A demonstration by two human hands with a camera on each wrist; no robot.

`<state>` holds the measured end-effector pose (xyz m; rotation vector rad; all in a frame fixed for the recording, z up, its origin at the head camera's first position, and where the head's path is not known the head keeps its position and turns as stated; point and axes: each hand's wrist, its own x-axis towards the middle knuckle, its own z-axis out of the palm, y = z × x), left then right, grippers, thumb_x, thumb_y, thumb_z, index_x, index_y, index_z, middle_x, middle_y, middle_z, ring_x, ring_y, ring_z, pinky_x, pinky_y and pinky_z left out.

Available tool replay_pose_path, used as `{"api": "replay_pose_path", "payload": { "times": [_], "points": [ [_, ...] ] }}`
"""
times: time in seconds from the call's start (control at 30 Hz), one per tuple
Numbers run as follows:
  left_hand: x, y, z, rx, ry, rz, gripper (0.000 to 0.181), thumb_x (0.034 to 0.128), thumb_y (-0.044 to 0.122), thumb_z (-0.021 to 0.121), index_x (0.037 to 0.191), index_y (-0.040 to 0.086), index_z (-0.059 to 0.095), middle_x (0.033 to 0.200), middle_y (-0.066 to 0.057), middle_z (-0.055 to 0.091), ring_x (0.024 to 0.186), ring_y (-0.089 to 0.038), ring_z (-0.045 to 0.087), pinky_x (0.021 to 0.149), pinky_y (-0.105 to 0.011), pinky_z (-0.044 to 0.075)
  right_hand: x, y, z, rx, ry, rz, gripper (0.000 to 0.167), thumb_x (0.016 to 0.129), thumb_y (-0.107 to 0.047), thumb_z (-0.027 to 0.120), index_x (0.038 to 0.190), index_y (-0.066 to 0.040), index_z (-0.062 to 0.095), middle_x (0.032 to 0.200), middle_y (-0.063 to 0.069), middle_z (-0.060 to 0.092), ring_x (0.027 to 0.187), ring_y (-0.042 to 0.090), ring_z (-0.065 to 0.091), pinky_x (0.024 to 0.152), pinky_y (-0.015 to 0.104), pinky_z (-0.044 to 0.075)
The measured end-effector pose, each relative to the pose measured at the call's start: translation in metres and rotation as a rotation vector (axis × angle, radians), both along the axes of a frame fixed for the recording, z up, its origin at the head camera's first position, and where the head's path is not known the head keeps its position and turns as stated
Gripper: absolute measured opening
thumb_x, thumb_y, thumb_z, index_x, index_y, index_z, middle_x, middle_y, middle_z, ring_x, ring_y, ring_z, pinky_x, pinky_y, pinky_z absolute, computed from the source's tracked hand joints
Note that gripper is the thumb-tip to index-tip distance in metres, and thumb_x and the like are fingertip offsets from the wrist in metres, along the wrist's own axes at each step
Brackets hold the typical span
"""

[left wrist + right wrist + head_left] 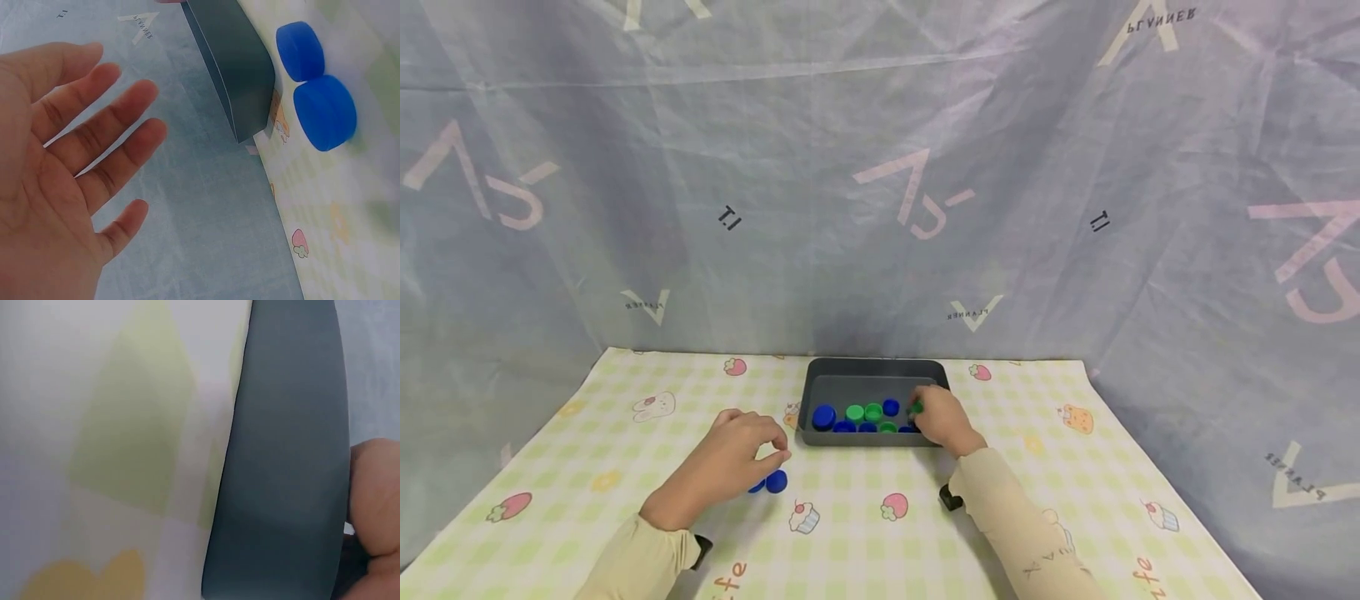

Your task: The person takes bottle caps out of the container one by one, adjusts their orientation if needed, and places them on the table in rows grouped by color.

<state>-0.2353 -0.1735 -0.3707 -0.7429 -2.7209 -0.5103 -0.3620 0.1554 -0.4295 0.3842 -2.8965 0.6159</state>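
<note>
My left hand (733, 458) hovers with loosely bent fingers over the cloth, holding nothing. Just beneath it lie two blue bottle caps (777, 482), which the left wrist view shows side by side, apart from the fingers. Over the right end of a dark grey tray (880, 439), my right hand (942, 417) pinches a green bottle cap (916, 407). Inside the tray are several blue and green caps, among them a larger blue cap (823, 417) at the left and a light green cap (854, 412). In the right wrist view the tray wall (281, 456) hides most of the right hand.
A checked tablecloth (850, 550) with printed strawberries and cupcakes covers the table. Behind it hangs a grey printed curtain (820, 275). The tray stands near the table's back edge, its walls rising around the caps.
</note>
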Motion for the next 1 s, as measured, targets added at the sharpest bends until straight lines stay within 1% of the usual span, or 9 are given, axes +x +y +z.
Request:
{"api": "replay_pose_path", "payload": {
  "times": [0.17, 0.3, 0.47, 0.57, 0.7, 0.8, 0.87, 0.93, 1.0],
  "points": [
    [0.0, 0.0, 0.0, 0.003, -0.003, 0.001, 0.011, 0.0888, 0.023, 0.076, 0.086, 0.031, 0.069, 0.088, 0.021, 0.065, 0.09, -0.01, 0.065, 0.097, -0.054, 0.035, 0.008, 0.007, 0.004, -0.175, 0.047, -0.003, 0.026, 0.088, -0.011, 0.075, 0.114, -0.006, 0.07, 0.111, 0.011, 0.065, 0.099, 0.028, 0.063, 0.086, 0.045, 0.052],
    [0.0, 0.0, 0.0, 0.001, -0.001, -0.003, 0.011, 0.0889, 0.023, 0.076, 0.085, 0.031, 0.069, 0.087, 0.021, 0.065, 0.09, -0.009, 0.064, 0.096, -0.053, 0.035, 0.015, 0.017, 0.01, -0.337, 0.037, -0.001, 0.025, 0.088, -0.011, 0.076, 0.111, -0.008, 0.07, 0.109, 0.011, 0.062, 0.088, 0.022, 0.059, 0.075, 0.038, 0.052],
    [0.001, 0.0, 0.001, 0.002, 0.008, -0.014, 0.01, 0.0888, 0.023, 0.076, 0.086, 0.03, 0.069, 0.088, 0.021, 0.065, 0.089, -0.007, 0.064, 0.096, -0.053, 0.036, 0.023, 0.032, 0.031, -0.568, -0.021, 0.004, 0.026, 0.085, -0.006, 0.077, 0.111, -0.008, 0.071, 0.115, 0.014, 0.062, 0.074, 0.018, 0.058, 0.066, 0.032, 0.052],
    [0.003, 0.0, 0.002, -0.001, 0.009, -0.021, 0.01, 0.0887, 0.022, 0.076, 0.085, 0.03, 0.069, 0.087, 0.02, 0.065, 0.088, -0.008, 0.064, 0.096, -0.054, 0.036, 0.032, 0.039, 0.046, -0.643, -0.026, 0.029, 0.028, 0.086, -0.005, 0.077, 0.113, -0.007, 0.071, 0.124, 0.014, 0.061, 0.075, 0.019, 0.059, 0.068, 0.033, 0.052],
    [0.005, 0.0, 0.005, -0.006, 0.024, -0.028, 0.011, 0.0885, 0.022, 0.076, 0.085, 0.029, 0.069, 0.087, 0.02, 0.065, 0.09, -0.01, 0.065, 0.096, -0.055, 0.037, 0.049, 0.042, 0.068, -0.715, -0.017, 0.088, 0.029, 0.09, -0.011, 0.075, 0.119, -0.01, 0.068, 0.129, 0.012, 0.058, 0.086, 0.026, 0.064, 0.076, 0.037, 0.054],
    [0.006, 0.0, 0.008, -0.008, 0.04, -0.035, 0.011, 0.0882, 0.021, 0.076, 0.085, 0.029, 0.069, 0.087, 0.02, 0.065, 0.09, -0.008, 0.065, 0.096, -0.054, 0.037, 0.062, 0.04, 0.085, -0.779, 0.003, 0.145, 0.029, 0.091, -0.015, 0.074, 0.119, -0.01, 0.067, 0.118, 0.014, 0.064, 0.087, 0.026, 0.067, 0.078, 0.037, 0.056],
    [0.007, 0.0, 0.009, -0.007, 0.045, -0.044, 0.012, 0.0884, 0.021, 0.076, 0.085, 0.029, 0.068, 0.087, 0.021, 0.065, 0.088, -0.007, 0.064, 0.096, -0.054, 0.038, 0.069, 0.038, 0.093, -0.813, 0.027, 0.183, 0.029, 0.091, -0.017, 0.074, 0.118, -0.009, 0.068, 0.106, 0.016, 0.068, 0.083, 0.021, 0.068, 0.078, 0.034, 0.056],
    [0.008, 0.0, 0.01, -0.005, 0.051, -0.047, 0.012, 0.0884, 0.021, 0.076, 0.085, 0.03, 0.068, 0.086, 0.021, 0.065, 0.087, -0.006, 0.064, 0.096, -0.054, 0.038, 0.076, 0.035, 0.099, -0.838, 0.056, 0.24, 0.028, 0.092, -0.017, 0.073, 0.118, -0.007, 0.068, 0.099, 0.017, 0.07, 0.084, 0.024, 0.069, 0.075, 0.032, 0.056],
    [0.009, 0.0, 0.012, 0.0, 0.056, -0.05, 0.013, 0.0885, 0.021, 0.076, 0.085, 0.03, 0.068, 0.086, 0.022, 0.064, 0.085, -0.005, 0.063, 0.095, -0.053, 0.038, 0.082, 0.031, 0.105, -0.846, 0.086, 0.312, 0.025, 0.095, -0.016, 0.07, 0.117, -0.005, 0.068, 0.103, 0.016, 0.07, 0.085, 0.025, 0.069, 0.072, 0.032, 0.056]
  ]
}}
